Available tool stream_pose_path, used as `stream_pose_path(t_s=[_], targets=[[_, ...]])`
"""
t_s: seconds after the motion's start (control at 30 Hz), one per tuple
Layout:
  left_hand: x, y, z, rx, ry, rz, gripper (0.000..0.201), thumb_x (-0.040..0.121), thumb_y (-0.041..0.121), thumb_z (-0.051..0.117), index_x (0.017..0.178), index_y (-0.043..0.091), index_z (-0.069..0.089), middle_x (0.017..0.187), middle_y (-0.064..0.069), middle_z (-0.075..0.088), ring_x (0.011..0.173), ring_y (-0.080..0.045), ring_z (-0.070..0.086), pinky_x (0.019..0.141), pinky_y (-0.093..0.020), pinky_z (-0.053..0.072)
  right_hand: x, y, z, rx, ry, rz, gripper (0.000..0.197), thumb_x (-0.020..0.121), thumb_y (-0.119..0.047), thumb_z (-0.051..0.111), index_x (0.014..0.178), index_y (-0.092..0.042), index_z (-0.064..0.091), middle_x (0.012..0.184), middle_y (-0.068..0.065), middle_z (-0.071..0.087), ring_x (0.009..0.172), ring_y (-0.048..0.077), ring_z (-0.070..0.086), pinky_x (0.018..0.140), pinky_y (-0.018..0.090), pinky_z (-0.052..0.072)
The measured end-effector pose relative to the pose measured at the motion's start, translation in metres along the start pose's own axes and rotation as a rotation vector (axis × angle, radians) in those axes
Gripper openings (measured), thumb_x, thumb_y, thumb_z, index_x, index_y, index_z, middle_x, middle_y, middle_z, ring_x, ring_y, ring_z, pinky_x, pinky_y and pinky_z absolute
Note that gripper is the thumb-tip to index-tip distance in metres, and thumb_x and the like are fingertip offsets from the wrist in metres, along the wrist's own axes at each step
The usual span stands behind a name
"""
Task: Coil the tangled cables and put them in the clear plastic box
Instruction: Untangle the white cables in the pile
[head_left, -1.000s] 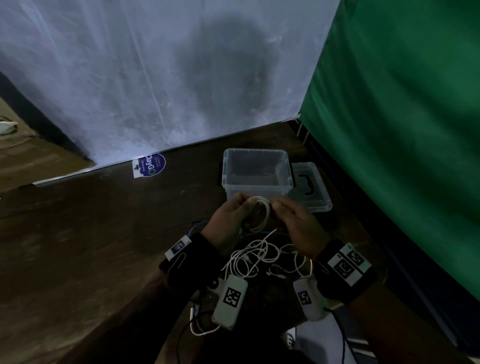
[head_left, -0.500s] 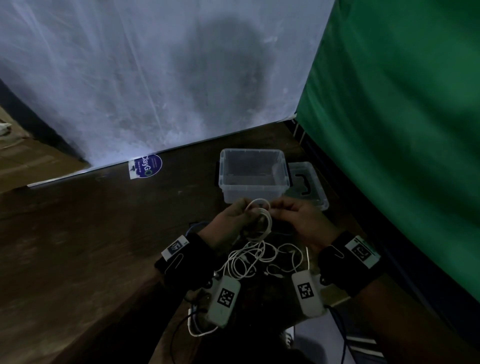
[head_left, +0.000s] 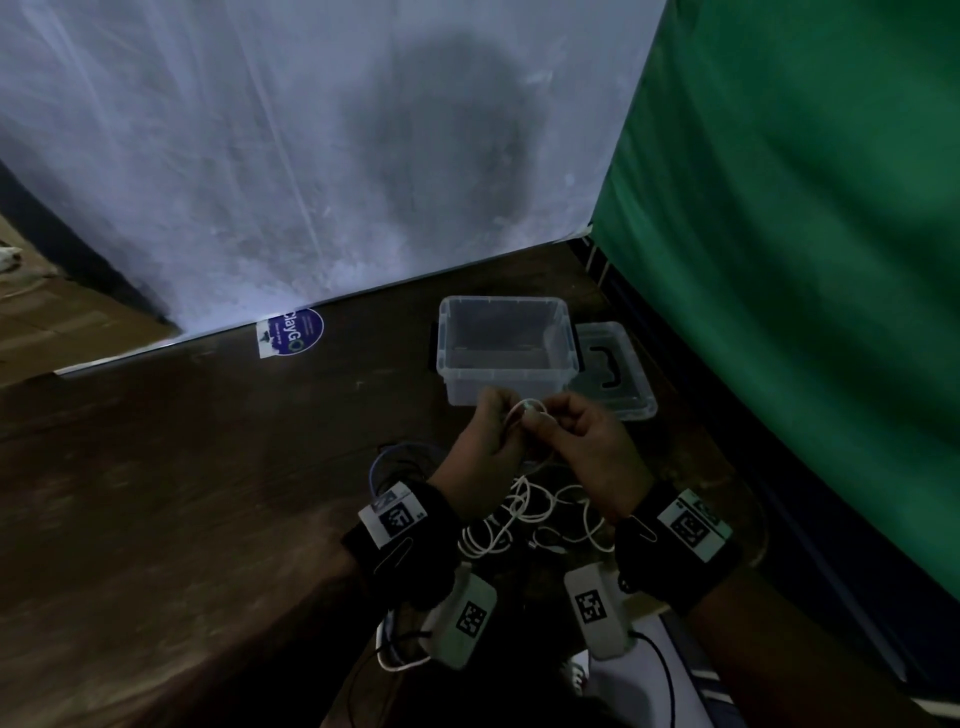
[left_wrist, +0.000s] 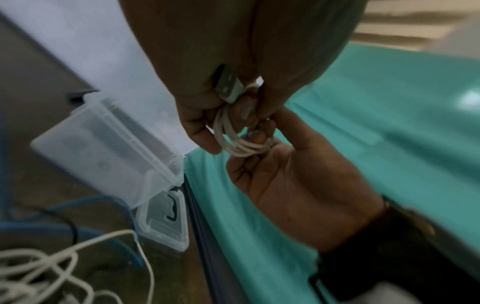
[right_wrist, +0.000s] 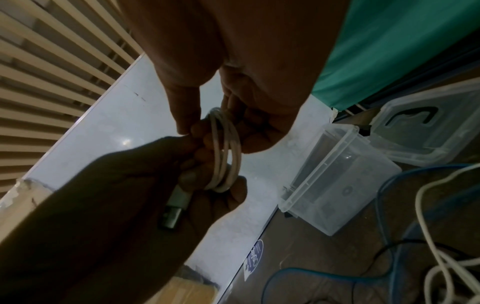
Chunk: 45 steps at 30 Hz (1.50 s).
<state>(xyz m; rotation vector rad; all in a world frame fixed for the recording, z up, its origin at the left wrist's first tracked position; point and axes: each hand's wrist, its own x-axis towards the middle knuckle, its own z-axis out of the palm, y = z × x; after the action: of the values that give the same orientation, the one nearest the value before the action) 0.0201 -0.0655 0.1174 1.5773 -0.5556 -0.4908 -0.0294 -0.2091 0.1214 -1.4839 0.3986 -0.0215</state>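
Both hands hold a small coil of white cable (head_left: 529, 410) just above the table, in front of the clear plastic box (head_left: 506, 358). My left hand (head_left: 505, 418) grips the loops (left_wrist: 233, 142) and the USB plug (left_wrist: 228, 87) against its palm. My right hand (head_left: 543, 422) pinches the same coil (right_wrist: 225, 152) from the other side. The rest of the white cable (head_left: 519, 514) trails down in a loose tangle between my wrists. The box is open and holds nothing that I can see.
The box's lid (head_left: 613, 371) lies flat to the right of the box. A blue cable (head_left: 382, 465) and a thin black one lie by my left wrist. A white sheet stands behind the dark wooden table (head_left: 182, 493), with a green curtain (head_left: 805, 260) on the right.
My right hand has closed in on the coil, so both hands now meet at it. The loop looks smaller and tighter than before.
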Motion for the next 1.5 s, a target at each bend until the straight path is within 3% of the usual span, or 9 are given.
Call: stream_pose_path(t_s=[0.13, 0.33, 0.43, 0.63, 0.83, 1.03, 1.23, 1.4, 1.5], targets=[[-0.004, 0.000, 0.008, 0.015, 0.025, 0.053, 0.017, 0.096, 0.024, 0.047, 0.105, 0.012, 0.040, 0.097, -0.022, 0.055, 0.087, -0.041, 0.060, 0.072, -0.060, 0.052, 0.004, -0.003, -0.003, -0.002, -0.009, 0.010, 0.034, 0.083, -0.024, 0.072, 0.105, -0.002, 0.060, 0.098, 0.019, 0.072, 0.092, 0.036, 0.070, 0.083, 0.048, 0.058], [-0.004, 0.002, 0.011, -0.147, 0.107, 0.019, 0.006, 0.093, 0.021, 0.041, 0.095, 0.016, 0.041, 0.083, -0.007, 0.052, 0.072, -0.020, 0.052, 0.066, -0.047, 0.051, 0.008, -0.005, -0.005, -0.007, -0.037, 0.013, 0.012, 0.087, -0.018, 0.071, 0.088, -0.014, 0.060, 0.085, 0.016, 0.069, 0.080, 0.033, 0.067, 0.083, 0.054, 0.053], [-0.003, 0.002, 0.013, -0.285, 0.153, -0.012, 0.015, 0.096, 0.022, 0.039, 0.085, 0.010, 0.039, 0.069, 0.007, 0.049, 0.063, -0.009, 0.048, 0.060, -0.027, 0.046, 0.006, -0.008, -0.003, -0.032, -0.003, -0.047, 0.017, 0.084, -0.022, 0.072, 0.086, -0.011, 0.059, 0.080, 0.017, 0.071, 0.075, 0.031, 0.069, 0.076, 0.049, 0.056], [0.002, -0.004, 0.013, -0.534, 0.148, -0.255, 0.016, 0.101, 0.015, 0.044, 0.085, 0.012, 0.043, 0.077, -0.007, 0.048, 0.072, -0.021, 0.051, 0.066, -0.033, 0.047, 0.004, -0.005, -0.005, -0.177, 0.113, -0.192, 0.032, 0.079, -0.035, 0.076, 0.077, -0.009, 0.056, 0.071, 0.007, 0.063, 0.066, 0.018, 0.064, 0.062, 0.032, 0.054], [0.004, -0.008, 0.006, -0.387, 0.086, -0.155, 0.005, 0.100, 0.008, 0.042, 0.095, 0.008, 0.043, 0.078, -0.005, 0.054, 0.062, -0.009, 0.057, 0.057, -0.025, 0.050, 0.005, -0.017, -0.012, -0.251, -0.023, -0.166, 0.002, 0.089, -0.016, 0.069, 0.088, -0.018, 0.070, 0.088, 0.002, 0.073, 0.084, 0.015, 0.071, 0.073, 0.026, 0.058], [0.006, -0.013, 0.003, -0.245, 0.006, -0.158, 0.007, 0.099, 0.008, 0.043, 0.106, 0.007, 0.043, 0.090, -0.008, 0.057, 0.074, -0.014, 0.060, 0.066, -0.031, 0.052, 0.008, -0.027, -0.022, -0.410, -0.128, -0.146, 0.007, 0.088, -0.013, 0.068, 0.093, -0.017, 0.071, 0.091, -0.001, 0.073, 0.088, 0.010, 0.070, 0.078, 0.024, 0.056], [0.010, -0.024, 0.008, -0.269, -0.036, -0.200, 0.009, 0.100, 0.022, 0.045, 0.105, 0.016, 0.050, 0.091, -0.006, 0.056, 0.081, -0.018, 0.055, 0.073, -0.037, 0.049, 0.011, -0.020, -0.014, -0.337, -0.045, -0.130, 0.005, 0.095, -0.011, 0.059, 0.096, -0.013, 0.064, 0.097, 0.010, 0.069, 0.093, 0.024, 0.067, 0.084, 0.037, 0.056], [0.004, -0.025, 0.018, -0.218, -0.072, -0.153, 0.019, 0.104, 0.017, 0.037, 0.110, 0.004, 0.050, 0.071, 0.010, 0.057, 0.062, -0.004, 0.051, 0.061, -0.021, 0.044, 0.012, -0.019, -0.009, -0.195, 0.059, -0.115, 0.007, 0.095, -0.011, 0.058, 0.093, -0.017, 0.062, 0.088, 0.005, 0.066, 0.079, 0.013, 0.063, 0.073, 0.028, 0.054], [0.005, -0.024, 0.017, -0.166, -0.056, -0.091, 0.024, 0.099, 0.027, 0.044, 0.105, 0.008, 0.056, 0.074, 0.006, 0.056, 0.063, -0.007, 0.050, 0.062, -0.026, 0.044, 0.015, -0.021, -0.009, -0.023, 0.119, -0.041, 0.006, 0.095, -0.008, 0.058, 0.095, -0.012, 0.062, 0.085, 0.004, 0.066, 0.075, 0.015, 0.062, 0.068, 0.028, 0.054]])
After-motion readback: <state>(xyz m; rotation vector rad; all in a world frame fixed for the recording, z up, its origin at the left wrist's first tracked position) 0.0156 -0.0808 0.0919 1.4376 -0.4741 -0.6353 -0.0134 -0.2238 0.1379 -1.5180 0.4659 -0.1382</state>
